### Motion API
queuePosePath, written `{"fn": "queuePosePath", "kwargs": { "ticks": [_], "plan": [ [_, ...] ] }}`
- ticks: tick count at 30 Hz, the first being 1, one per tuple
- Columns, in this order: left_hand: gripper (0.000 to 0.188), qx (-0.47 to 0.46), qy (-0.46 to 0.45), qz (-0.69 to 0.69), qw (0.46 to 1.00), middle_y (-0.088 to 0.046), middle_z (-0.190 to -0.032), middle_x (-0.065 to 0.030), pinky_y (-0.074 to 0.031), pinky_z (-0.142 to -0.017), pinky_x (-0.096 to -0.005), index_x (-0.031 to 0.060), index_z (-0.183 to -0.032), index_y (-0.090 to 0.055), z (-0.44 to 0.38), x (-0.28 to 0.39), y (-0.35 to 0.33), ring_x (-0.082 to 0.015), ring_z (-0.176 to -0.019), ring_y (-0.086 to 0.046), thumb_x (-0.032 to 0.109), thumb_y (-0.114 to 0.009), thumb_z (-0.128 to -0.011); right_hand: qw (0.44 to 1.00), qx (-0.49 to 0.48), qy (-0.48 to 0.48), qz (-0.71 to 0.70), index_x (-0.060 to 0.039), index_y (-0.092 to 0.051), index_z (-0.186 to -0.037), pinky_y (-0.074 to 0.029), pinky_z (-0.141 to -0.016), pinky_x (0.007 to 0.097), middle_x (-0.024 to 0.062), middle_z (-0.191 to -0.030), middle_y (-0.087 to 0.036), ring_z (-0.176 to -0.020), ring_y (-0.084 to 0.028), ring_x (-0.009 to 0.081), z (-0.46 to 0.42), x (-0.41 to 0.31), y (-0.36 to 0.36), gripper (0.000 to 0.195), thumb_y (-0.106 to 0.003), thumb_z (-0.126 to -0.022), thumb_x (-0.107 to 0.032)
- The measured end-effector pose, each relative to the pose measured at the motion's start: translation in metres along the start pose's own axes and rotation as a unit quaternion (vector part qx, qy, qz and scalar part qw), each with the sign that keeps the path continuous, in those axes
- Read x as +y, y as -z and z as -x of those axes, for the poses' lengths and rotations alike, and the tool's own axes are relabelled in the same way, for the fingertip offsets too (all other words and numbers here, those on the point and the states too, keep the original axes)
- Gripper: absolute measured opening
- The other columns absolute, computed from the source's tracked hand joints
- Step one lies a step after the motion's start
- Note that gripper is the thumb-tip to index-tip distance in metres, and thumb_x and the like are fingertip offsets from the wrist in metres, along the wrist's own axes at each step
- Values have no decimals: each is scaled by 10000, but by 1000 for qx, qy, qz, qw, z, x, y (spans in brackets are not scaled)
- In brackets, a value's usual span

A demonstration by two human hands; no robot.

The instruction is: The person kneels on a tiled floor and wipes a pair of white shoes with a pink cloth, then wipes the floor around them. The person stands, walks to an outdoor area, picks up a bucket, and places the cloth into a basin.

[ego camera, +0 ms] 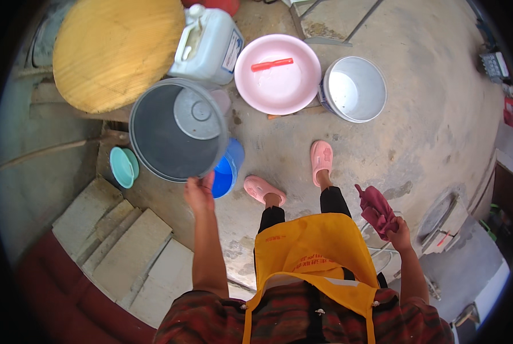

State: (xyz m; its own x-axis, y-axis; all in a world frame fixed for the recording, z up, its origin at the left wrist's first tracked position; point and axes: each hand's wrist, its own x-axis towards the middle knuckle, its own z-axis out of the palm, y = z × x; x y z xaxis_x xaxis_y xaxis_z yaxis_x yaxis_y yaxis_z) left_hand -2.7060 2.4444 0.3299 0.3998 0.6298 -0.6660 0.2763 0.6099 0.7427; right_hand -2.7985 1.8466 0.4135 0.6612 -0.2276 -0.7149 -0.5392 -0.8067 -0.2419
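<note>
My left hand [199,193] grips the near rim of a large grey plastic bucket [162,133], whose mouth faces up toward me. Its inside looks bare down to a ringed base. Partly hidden behind this bucket is a smaller blue bucket [228,170], just right of my left hand. On the other side, my right hand [399,234] is closed around a bunched dark-red cloth [377,210], held in the air beside my yellow apron [310,247].
Ahead stand a pink basin [278,101] with a red-handled tool [272,64] in it, a white bucket [362,90] and a plastic jerrycan [211,45]. A round wooden board [117,51] is at upper left. A turquoise basin [124,167] sits near stacked slabs [123,253].
</note>
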Motion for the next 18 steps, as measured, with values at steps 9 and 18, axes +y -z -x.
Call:
{"fn": "queuePosePath", "kwargs": {
  "ticks": [9,18],
  "plan": [
    [310,-168,80,-96,978,-567,-1087,-143,-559,-792,-439,-17,-1131,-438,132,-55,-145,-293,-943,-635,49,-482,-831,994,23,-67,-87,-41,-540,-942,-467,-806,363,162,-948,-563,-891,-567,312,28,40,-6,327,-635,-629,-25],
    [351,-322,121,-209,916,-548,-1069,-185,-554,-813,-426,-68,-1147,-369,129,-175,-293,-317,-935,-631,53,-490,-840,982,65,-95,-150,-45,-549,-924,-468,-778,363,143,-898,-575,-866,-570,296,41,99,-31,322,-654,-620,-28]
  ]
}}
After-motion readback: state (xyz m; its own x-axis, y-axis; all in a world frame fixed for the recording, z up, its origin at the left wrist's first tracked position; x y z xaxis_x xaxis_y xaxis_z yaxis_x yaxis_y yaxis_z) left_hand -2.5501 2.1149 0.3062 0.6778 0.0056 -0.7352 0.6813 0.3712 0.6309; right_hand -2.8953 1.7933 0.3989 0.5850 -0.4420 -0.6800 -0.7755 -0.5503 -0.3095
